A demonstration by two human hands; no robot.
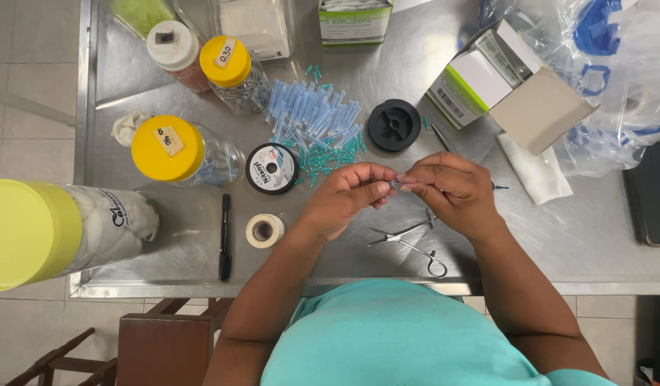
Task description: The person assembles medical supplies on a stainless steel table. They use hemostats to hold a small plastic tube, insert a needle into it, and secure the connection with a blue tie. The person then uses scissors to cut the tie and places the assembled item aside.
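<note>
Left hand (348, 193) and right hand (451, 189) meet fingertip to fingertip above the table (558, 243), both pinching a small clear piece (396, 184) lying level between them.

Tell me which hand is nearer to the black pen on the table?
Left. The left hand is raised over the table to the right of the black pen, past the tape roll. The right hand is farther right, above the metal scissors.
</note>
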